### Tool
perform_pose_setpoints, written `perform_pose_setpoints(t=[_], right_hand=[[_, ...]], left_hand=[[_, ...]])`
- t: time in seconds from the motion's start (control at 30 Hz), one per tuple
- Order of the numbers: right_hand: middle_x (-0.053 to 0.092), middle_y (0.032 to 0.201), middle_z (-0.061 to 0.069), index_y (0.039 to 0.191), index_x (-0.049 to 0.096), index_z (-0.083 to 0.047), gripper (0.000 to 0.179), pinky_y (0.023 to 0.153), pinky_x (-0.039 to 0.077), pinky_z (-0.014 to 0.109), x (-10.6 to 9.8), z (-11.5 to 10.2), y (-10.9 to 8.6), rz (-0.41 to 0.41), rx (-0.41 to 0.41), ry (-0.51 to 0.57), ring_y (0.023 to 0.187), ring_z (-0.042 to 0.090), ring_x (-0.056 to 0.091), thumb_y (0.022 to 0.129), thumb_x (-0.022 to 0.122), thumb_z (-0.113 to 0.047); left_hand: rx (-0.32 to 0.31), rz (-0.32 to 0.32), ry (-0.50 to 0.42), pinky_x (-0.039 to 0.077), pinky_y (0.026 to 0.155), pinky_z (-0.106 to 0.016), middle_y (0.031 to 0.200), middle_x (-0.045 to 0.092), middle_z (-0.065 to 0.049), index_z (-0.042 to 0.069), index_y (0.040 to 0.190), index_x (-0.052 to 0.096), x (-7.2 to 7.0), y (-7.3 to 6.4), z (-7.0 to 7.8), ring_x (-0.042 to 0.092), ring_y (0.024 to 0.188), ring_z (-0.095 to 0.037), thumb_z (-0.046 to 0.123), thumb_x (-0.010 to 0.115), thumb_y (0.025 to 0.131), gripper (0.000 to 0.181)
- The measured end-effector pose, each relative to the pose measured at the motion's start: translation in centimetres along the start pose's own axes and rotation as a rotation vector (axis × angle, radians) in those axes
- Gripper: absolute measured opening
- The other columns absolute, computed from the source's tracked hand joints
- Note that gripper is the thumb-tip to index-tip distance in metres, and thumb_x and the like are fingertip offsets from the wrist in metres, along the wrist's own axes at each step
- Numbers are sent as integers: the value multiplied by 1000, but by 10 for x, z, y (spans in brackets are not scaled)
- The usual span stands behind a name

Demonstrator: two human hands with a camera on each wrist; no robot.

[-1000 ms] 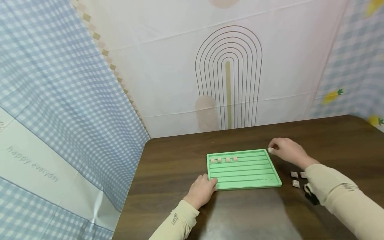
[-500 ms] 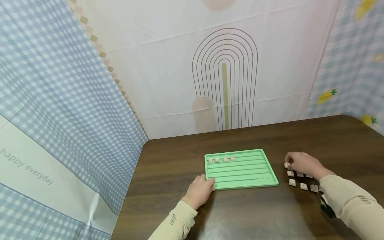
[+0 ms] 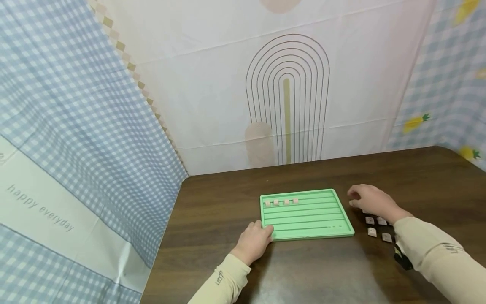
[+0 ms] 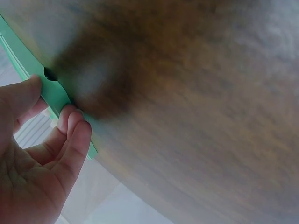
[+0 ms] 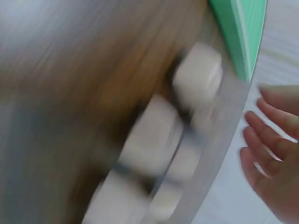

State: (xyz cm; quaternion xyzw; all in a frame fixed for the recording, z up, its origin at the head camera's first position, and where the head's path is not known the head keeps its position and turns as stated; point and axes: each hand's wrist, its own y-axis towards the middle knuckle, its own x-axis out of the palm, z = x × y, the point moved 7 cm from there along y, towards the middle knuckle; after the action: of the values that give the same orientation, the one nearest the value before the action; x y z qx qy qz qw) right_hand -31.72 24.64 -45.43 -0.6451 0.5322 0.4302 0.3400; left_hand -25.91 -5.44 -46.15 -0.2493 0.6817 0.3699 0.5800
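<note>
A pale green ridged tray [image 3: 307, 218] lies on the dark wooden table. Several cream keycaps [image 3: 286, 202] sit in a row at its upper left. My left hand [image 3: 252, 242] grips the tray's near left corner; in the left wrist view the thumb and fingertips pinch its edge. Right of the tray, my right hand [image 3: 373, 202] hovers with loosely bent fingers. In the right wrist view those fingers [image 5: 268, 135] stand apart and hold nothing. Beneath and beside this hand are loose keycaps [image 3: 372, 232], blurred in the right wrist view; the hand and sleeve hide some of them.
The wooden table [image 3: 220, 198] runs back to a white printed cloth [image 3: 212, 105]. A blue checked curtain [image 3: 95, 84] hangs along the left side. A black item [image 3: 402, 258] shows below the right sleeve.
My right hand went from the tray's far right corner to the loose keycaps with a keycap, let it go there, then moved back left without it. The left hand stays on the tray.
</note>
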Motion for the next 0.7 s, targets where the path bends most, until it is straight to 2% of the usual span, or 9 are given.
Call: perform_pose_setpoints(t=[0.17, 0.43, 0.57, 0.7], right_hand=[[65, 104, 16, 107, 64, -4, 23, 68, 49, 44, 12, -40, 25, 96, -61, -10, 90, 30, 61, 89, 58, -17], [64, 101, 10, 107, 63, -6, 23, 75, 49, 45, 53, -96, 54, 49, -165, -25, 94, 28, 59, 88, 61, -18], [63, 102, 11, 107, 62, -7, 21, 75, 49, 45, 67, -113, 60, 46, -177, -55, 95, 30, 58, 90, 58, -19], [62, 99, 11, 103, 64, -7, 17, 72, 49, 43, 70, -122, 63, 82, -172, -108, 92, 30, 57, 90, 58, -14]], left_hand=[[-17, -9, -8, 42, 52, -24, 77, 54, -5, 16, 84, 54, -1, -1, -2, 47, 63, -16, 25, 63, 87, 13], [-50, -57, -4, 41, 53, -23, 79, 53, -4, 17, 84, 53, 0, 1, -2, 46, 65, -15, 28, 62, 87, 14], [-45, -63, 8, 41, 53, -23, 78, 53, -3, 17, 83, 53, 0, 2, -1, 47, 66, -16, 29, 62, 87, 16], [-38, -59, 10, 41, 53, -23, 77, 52, -3, 16, 81, 52, -1, 3, -1, 48, 65, -16, 29, 63, 86, 17]])
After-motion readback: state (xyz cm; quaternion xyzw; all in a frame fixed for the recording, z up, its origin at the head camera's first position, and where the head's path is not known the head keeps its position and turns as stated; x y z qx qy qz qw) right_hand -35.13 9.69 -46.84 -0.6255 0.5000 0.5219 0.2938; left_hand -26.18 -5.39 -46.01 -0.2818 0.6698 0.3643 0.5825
